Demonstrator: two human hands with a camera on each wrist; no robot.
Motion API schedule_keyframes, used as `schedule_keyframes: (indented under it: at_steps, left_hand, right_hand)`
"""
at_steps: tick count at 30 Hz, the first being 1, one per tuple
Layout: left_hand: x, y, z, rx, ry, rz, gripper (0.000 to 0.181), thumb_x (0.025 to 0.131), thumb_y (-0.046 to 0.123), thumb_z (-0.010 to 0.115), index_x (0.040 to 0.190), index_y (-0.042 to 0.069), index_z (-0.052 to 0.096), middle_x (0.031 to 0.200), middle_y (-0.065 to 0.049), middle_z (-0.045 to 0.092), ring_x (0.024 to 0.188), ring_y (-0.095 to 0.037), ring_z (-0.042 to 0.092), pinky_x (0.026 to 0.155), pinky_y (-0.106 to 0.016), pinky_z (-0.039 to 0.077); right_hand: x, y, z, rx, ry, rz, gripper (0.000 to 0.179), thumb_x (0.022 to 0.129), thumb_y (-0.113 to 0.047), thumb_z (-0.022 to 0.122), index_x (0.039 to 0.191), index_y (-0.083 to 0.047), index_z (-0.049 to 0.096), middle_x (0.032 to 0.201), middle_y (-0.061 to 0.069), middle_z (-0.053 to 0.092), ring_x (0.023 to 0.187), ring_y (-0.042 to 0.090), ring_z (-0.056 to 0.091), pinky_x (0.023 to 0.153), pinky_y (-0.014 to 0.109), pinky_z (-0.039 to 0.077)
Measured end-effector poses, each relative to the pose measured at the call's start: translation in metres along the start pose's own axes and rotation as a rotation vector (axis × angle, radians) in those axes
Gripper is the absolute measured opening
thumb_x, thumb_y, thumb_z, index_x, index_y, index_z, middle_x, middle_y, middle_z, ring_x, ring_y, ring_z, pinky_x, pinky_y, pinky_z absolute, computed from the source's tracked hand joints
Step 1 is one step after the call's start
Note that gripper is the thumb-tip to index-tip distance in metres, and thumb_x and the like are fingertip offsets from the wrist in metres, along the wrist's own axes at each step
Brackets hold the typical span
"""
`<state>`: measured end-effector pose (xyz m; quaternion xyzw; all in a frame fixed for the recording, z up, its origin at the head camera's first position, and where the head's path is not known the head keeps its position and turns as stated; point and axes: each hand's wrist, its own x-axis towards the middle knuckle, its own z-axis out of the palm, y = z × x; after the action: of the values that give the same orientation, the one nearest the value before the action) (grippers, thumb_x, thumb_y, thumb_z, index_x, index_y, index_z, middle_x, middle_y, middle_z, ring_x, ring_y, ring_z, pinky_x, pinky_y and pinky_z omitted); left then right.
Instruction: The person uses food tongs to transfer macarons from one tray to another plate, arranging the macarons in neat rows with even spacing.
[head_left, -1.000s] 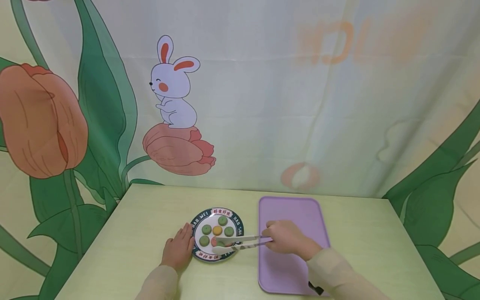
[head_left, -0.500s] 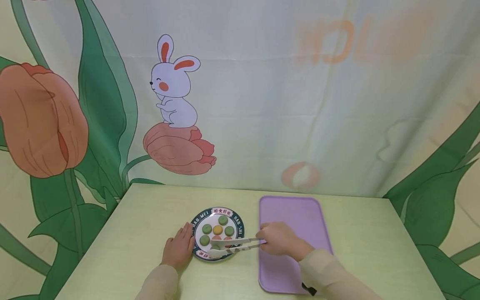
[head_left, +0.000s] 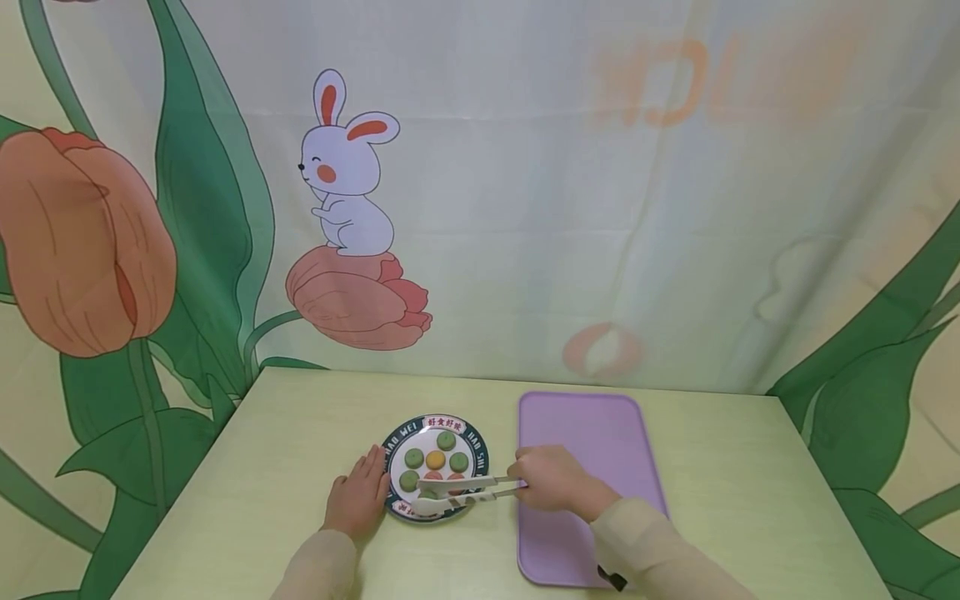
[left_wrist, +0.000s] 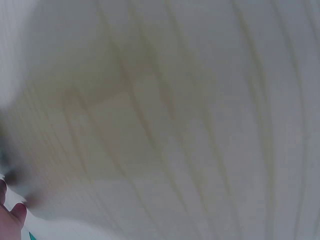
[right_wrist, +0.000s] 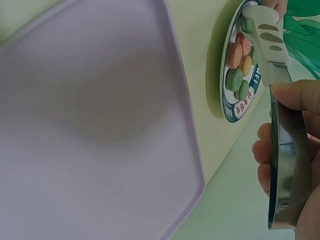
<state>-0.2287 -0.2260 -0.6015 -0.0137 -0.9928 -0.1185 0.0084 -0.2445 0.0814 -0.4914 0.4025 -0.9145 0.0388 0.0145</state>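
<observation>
A round plate (head_left: pixel 481 454) with a dark green patterned rim holds several macarons. My left hand (head_left: pixel 357 496) lies with straight fingers against the plate's left edge. In my right hand (head_left: pixel 555 479) I grip metal tongs (head_left: pixel 474 482) with pale slotted heads, reaching left over the near part of the plate. Between the heads sits a green macaron (right_wrist: pixel 247 24), partly covered. Two pink macarons (right_wrist: pixel 234 55) lie just behind it, partly hidden by the tongs in the head view. A yellow macaron (head_left: pixel 435 460) and other green macarons (head_left: pixel 446 441) lie farther back.
A purple rectangular tray (head_left: pixel 592 417) lies right of the plate, under my right hand and forearm. Both stand on a pale table (head_left: pixel 315 408). Behind it hangs a cloth backdrop (head_left: pixel 510 208) printed with a rabbit and tulips.
My right hand and the tongs have moved a little left across the plate. The green macaron between the heads has shifted left with them, while my left hand stays in place.
</observation>
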Motion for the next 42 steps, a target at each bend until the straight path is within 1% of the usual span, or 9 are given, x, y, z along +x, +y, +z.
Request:
schedule_keyframes:
  at_steps: [5,11,17,24,28,34,37,42]
  left_hand:
    - [0.000,-0.002,0.002,-0.004,0.000,0.002,0.052,0.094,0.031,0.031,0.138,0.003,0.027,0.144,-0.012,0.028,0.128,-0.033,0.033,0.095,-0.053,0.034]
    - [0.000,-0.001,0.001,-0.007,0.003,-0.002,0.053,0.094,0.032,0.031,0.138,0.004,0.027,0.144,-0.011,0.028,0.128,-0.032,0.032,0.096,-0.054,0.033]
    - [-0.001,-0.001,0.001,-0.003,-0.001,-0.005,0.052,0.094,0.031,0.033,0.138,0.003,0.028,0.143,-0.012,0.029,0.128,-0.033,0.033,0.095,-0.053,0.034]
    - [0.000,0.000,0.001,-0.009,0.002,0.000,0.052,0.094,0.031,0.032,0.138,0.003,0.028,0.144,-0.012,0.029,0.127,-0.033,0.034,0.095,-0.054,0.034]
    - [0.000,0.000,0.001,-0.001,0.007,0.005,0.052,0.094,0.031,0.033,0.138,0.003,0.028,0.143,-0.012,0.029,0.127,-0.033,0.034,0.094,-0.054,0.034]
    - [0.000,-0.001,0.002,0.001,0.007,0.006,0.052,0.094,0.031,0.032,0.138,0.003,0.028,0.143,-0.013,0.029,0.127,-0.034,0.034,0.094,-0.054,0.035]
    - [0.000,-0.001,0.002,-0.004,0.008,0.010,0.052,0.094,0.031,0.031,0.138,0.003,0.028,0.143,-0.012,0.029,0.127,-0.033,0.033,0.094,-0.053,0.035]
    - [0.000,-0.002,0.002,-0.011,0.015,0.014,0.052,0.094,0.031,0.032,0.138,0.003,0.027,0.143,-0.012,0.029,0.127,-0.033,0.034,0.095,-0.053,0.035]
  right_hand:
    - [0.001,0.000,0.000,-0.003,-0.003,0.013,0.010,0.068,-0.017,0.061,0.060,-0.020,0.056,0.057,-0.009,0.038,0.048,0.006,0.033,0.040,0.020,0.027]
    - [0.001,-0.002,-0.003,-0.005,-0.004,0.027,0.008,0.068,-0.018,0.062,0.061,-0.020,0.058,0.058,-0.010,0.039,0.048,0.007,0.033,0.040,0.020,0.027]
    - [-0.001,-0.002,-0.004,-0.017,0.007,0.023,0.007,0.067,-0.018,0.063,0.062,-0.020,0.058,0.057,-0.009,0.039,0.048,0.007,0.034,0.039,0.021,0.027]
    - [-0.004,-0.001,-0.006,-0.028,0.034,0.006,0.002,0.065,-0.017,0.063,0.067,-0.019,0.063,0.057,-0.009,0.040,0.047,0.007,0.033,0.038,0.021,0.026]
    - [-0.006,0.002,-0.008,-0.028,0.051,0.001,0.007,0.065,-0.017,0.063,0.072,-0.017,0.066,0.058,-0.008,0.042,0.047,0.007,0.032,0.038,0.020,0.026]
    - [-0.011,0.007,-0.013,-0.011,0.028,0.038,0.010,0.068,-0.020,0.063,0.077,-0.019,0.068,0.059,-0.009,0.043,0.048,0.006,0.033,0.040,0.018,0.028]
    - [-0.015,0.011,-0.014,0.005,0.031,0.052,0.009,0.069,-0.018,0.062,0.076,-0.019,0.068,0.060,-0.009,0.042,0.048,0.005,0.032,0.040,0.018,0.028]
    - [-0.021,0.019,-0.013,-0.024,0.080,0.046,0.004,0.067,-0.018,0.062,0.070,-0.018,0.063,0.060,-0.008,0.041,0.048,0.006,0.031,0.039,0.019,0.027]
